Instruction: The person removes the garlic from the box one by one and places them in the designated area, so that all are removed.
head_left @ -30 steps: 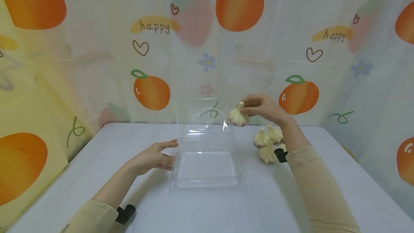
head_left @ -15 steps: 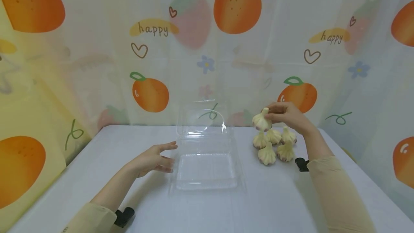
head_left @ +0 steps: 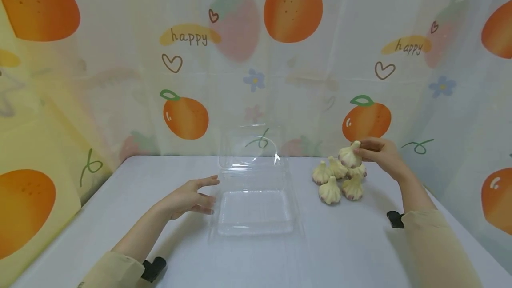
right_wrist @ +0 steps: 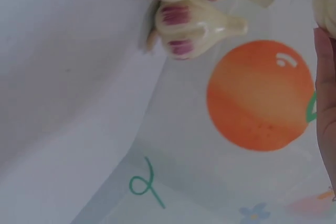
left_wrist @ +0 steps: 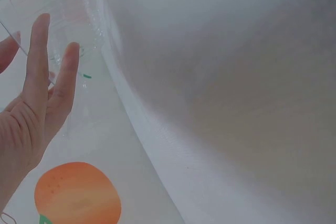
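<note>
My right hand (head_left: 382,157) pinches a garlic bulb (head_left: 350,155) by its stem, holding it above the back right of a cluster of garlic bulbs (head_left: 330,191). In the right wrist view, that hand (right_wrist: 326,103) and its bulb (right_wrist: 326,4) show only at the right edge. My left hand (head_left: 192,198), fingers spread, is at the left side of a clear plastic clamshell box (head_left: 256,228) whose lid (head_left: 250,146) stands raised. The left wrist view shows these fingers (left_wrist: 38,59) fairly straight beside the clear plastic; I cannot tell if they touch it.
A white-covered table (head_left: 340,252) bears everything. Behind it hangs a curtain (head_left: 312,70) printed with fruit, close to the table's back edge. A black wrist strap piece (head_left: 395,219) sticks out at the right sleeve, and another (head_left: 154,269) at the left.
My right hand has moved right and slightly down with the garlic bulb, from beside the box lid to over the cluster. My left hand stays in place.
</note>
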Demonstrator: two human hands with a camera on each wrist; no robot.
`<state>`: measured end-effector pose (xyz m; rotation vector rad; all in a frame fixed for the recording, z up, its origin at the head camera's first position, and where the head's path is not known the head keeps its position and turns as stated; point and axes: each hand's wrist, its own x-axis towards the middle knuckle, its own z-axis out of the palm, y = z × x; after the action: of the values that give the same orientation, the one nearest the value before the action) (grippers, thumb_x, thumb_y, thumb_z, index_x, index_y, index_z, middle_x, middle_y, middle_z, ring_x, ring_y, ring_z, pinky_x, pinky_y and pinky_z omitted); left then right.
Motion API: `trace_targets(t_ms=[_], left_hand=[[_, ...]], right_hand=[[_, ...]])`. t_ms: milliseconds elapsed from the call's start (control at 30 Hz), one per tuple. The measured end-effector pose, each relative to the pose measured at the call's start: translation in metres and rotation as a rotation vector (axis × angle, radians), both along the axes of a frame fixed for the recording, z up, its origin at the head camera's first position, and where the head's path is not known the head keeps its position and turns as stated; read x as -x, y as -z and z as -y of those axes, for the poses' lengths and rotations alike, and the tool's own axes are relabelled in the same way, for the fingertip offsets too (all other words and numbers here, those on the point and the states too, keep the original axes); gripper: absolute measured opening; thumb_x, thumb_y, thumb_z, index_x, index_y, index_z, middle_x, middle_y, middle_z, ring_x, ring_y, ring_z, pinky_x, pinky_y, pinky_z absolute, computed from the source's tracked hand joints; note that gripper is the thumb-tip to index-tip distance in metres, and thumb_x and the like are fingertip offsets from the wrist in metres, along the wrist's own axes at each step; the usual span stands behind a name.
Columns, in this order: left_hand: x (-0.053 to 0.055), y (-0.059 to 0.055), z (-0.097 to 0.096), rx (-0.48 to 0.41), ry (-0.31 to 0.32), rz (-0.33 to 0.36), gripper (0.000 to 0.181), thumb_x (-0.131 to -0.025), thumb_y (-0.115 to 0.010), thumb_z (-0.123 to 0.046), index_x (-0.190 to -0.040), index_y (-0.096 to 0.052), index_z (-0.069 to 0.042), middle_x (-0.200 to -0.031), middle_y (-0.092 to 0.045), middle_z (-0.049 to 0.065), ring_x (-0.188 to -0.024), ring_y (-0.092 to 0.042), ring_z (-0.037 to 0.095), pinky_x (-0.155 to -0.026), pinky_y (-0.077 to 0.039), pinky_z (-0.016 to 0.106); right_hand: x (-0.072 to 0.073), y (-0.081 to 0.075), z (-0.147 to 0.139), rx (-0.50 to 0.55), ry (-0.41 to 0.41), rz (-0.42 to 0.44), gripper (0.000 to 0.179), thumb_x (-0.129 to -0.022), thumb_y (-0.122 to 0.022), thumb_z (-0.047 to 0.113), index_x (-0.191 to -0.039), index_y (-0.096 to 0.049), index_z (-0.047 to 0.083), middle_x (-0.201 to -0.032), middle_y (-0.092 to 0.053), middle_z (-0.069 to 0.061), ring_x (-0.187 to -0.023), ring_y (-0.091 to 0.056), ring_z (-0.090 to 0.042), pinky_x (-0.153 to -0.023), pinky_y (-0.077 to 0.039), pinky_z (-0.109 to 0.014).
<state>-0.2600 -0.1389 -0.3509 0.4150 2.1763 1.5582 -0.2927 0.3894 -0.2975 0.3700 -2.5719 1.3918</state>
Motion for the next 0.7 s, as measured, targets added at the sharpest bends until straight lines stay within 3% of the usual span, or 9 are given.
trace_targets(t_ms=[167, 367, 533, 700], left_hand=[[-0.001, 0.000, 0.000, -0.017, 0.002, 0.010, 0.074, -0.089, -0.062, 0.001, -0.154, -0.026, 0.003, -0.168, -0.009, 0.014, -0.126, -0.055, 0.040, -0.091, -0.062, 0.040], [0.000, 0.002, 0.000, -0.016, 0.003, 0.011, 0.074, -0.089, -0.062, 0.001, -0.153, -0.026, 0.003, -0.168, -0.009, 0.014, -0.126, -0.055, 0.040, -0.091, -0.062, 0.040], [0.000, 0.002, 0.001, -0.005, -0.001, 0.011, 0.074, -0.089, -0.062, 0.000, -0.154, -0.026, 0.003, -0.168, -0.009, 0.014, -0.126, -0.056, 0.040, -0.091, -0.062, 0.040], [0.000, 0.001, 0.003, 0.001, -0.011, 0.012, 0.073, -0.090, -0.063, -0.001, -0.153, -0.027, 0.002, -0.168, -0.010, 0.013, -0.122, -0.059, 0.038, -0.091, -0.062, 0.039]], right_hand=[[0.000, 0.012, -0.018, 0.091, 0.010, -0.041, 0.016, -0.094, -0.066, 0.012, -0.111, -0.068, 0.012, -0.090, -0.068, 0.029, -0.079, -0.068, 0.005, -0.073, -0.059, -0.012], [-0.006, 0.025, -0.038, 0.139, 0.086, -0.019, 0.017, -0.094, -0.066, 0.014, -0.104, -0.068, 0.027, -0.088, -0.067, 0.031, -0.078, -0.066, 0.008, -0.070, -0.058, -0.010], [-0.010, 0.034, -0.047, 0.070, 0.124, 0.019, 0.015, -0.094, -0.066, 0.017, -0.109, -0.067, 0.015, -0.087, -0.064, 0.034, -0.080, -0.064, 0.011, -0.070, -0.058, -0.010], [-0.013, 0.043, -0.053, 0.005, 0.138, 0.032, 0.037, -0.095, -0.066, 0.018, -0.120, -0.059, -0.008, -0.088, -0.060, 0.035, -0.079, -0.062, 0.012, -0.069, -0.059, -0.012]])
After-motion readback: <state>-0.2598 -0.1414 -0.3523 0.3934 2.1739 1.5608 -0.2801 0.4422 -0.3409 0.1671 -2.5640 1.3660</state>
